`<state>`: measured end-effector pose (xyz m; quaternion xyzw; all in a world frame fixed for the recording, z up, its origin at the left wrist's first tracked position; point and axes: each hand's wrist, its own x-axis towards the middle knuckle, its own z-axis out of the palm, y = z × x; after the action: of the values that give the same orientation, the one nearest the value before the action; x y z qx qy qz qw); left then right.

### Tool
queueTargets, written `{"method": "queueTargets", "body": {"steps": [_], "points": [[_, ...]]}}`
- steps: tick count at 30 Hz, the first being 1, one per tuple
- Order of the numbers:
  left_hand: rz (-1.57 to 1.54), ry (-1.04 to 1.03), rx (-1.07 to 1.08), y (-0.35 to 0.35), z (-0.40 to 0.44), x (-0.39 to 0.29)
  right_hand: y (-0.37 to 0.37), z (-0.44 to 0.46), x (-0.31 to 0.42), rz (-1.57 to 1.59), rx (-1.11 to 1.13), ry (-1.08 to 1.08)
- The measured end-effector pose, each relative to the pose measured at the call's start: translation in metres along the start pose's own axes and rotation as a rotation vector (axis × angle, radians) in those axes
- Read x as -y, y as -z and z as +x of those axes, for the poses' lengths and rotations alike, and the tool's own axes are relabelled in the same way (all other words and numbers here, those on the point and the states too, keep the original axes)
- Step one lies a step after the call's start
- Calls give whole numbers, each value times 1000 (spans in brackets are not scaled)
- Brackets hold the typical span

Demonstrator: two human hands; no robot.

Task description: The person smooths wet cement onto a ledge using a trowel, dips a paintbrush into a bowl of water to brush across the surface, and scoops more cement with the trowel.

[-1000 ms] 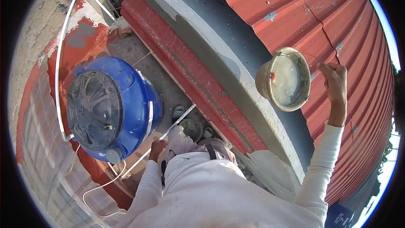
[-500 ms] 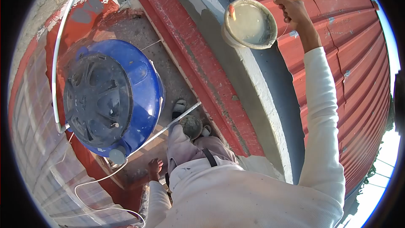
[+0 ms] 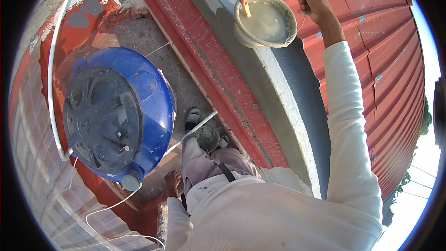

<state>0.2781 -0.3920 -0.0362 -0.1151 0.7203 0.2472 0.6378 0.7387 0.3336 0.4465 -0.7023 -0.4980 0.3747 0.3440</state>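
Observation:
My right hand (image 3: 312, 3) is closed around the thin wire handle of a bucket (image 3: 265, 19). Greyish, cloudy liquid fills the bucket, and a tool handle with an orange-red tip (image 3: 245, 6) sticks up at its left side. The bucket is over the wall top (image 3: 278, 81); whether it rests there or hangs just above, I cannot tell. My left hand (image 3: 172, 179) hangs low beside my thigh, fingers loosely apart and holding nothing. Between my feet on the floor stands a second bucket (image 3: 206, 139), its inside dark grey.
A blue water tank (image 3: 155, 107) with a black lid stands on the left. White pipes (image 3: 55, 79) run beside it, one crossing low near my feet. A thin white hose (image 3: 111, 207) loops at lower left. Red corrugated roofing (image 3: 376, 56) lies beyond the wall.
The view has shifted slightly. My right hand and the held bucket appear a little further left and up, and more of the wire handle shows. My left hand stays low at my side.

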Motion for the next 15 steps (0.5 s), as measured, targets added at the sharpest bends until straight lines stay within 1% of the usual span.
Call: {"method": "queueTargets", "body": {"steps": [2, 5, 7, 11, 14, 15], "points": [[43, -28, -12, -15, -9, -27, 5, -5, -4, -29, -4, -11], [66, -60, -18, -25, 0, -42, 14, -9, -16, -40, 23, -35], [97, -87, -42, -44, -26, -68, 18, -14, -26, -17, 43, -35], [207, -136, -22, -61, -59, -94, 30, -14, -51, 48, 24, -77], [329, -220, 24, -67, -68, -105, 40, -27, -59, -27, 34, -75], [367, -264, 54, -66, -72, -107, 45, -31, -63, -48, -20, -51]]}}
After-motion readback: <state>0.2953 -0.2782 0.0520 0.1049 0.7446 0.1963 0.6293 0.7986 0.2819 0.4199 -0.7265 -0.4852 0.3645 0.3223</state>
